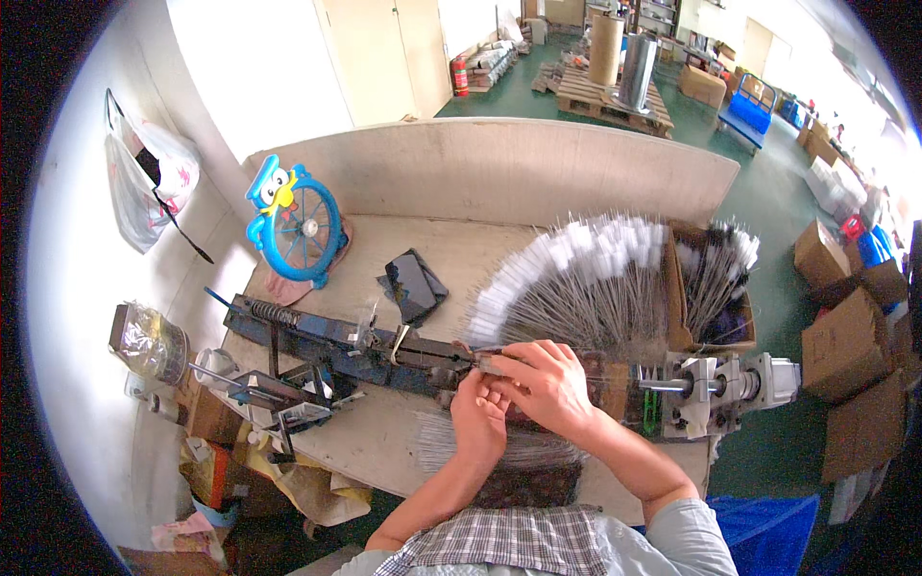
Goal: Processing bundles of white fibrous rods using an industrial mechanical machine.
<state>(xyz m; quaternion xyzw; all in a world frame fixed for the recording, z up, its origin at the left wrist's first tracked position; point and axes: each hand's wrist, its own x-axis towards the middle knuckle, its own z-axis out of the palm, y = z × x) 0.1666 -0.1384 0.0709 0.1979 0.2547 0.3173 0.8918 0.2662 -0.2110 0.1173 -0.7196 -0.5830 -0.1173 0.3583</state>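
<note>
My left hand is closed, fingertips pinched together at the middle of a long, dark metal machine. Just over it, my right hand curls its fingers down to the same spot, thumb side against the left fingers. Whatever sits between the fingertips is too small and covered to name. Behind the hands, a wide fan of thin wire brushes with white bristle ends lies on the workbench. In front of the machine, below my hands, lies a bundle of thin, straight wires.
A blue cartoon-bird fan stands at the back left, near a dark phone-like slab. A cardboard box holds more brushes. The machine's shaft and bearing end is at right. A low board edges the bench's far side.
</note>
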